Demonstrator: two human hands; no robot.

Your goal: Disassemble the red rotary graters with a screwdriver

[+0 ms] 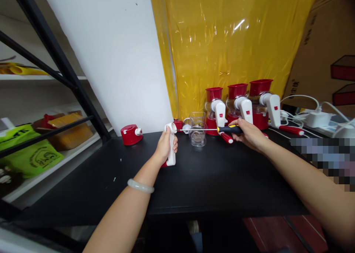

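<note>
My left hand is closed around a white crank handle, held upright above the black table, with a bit of red at its lower end. In my right hand is a long screwdriver with a black and yellow grip. Its thin shaft lies level and points left, the tip at the round socket on top of the crank handle; whether it touches inside I cannot tell. Behind the shaft stands a clear plastic housing, and beside it a white-ended drum. A red round base sits to the left.
Several red-and-white rotary graters stand in a row at the back right of the black table. White cables and a power adapter lie further right. A black-framed shelf with bags rises at left; yellow wrapping stands behind.
</note>
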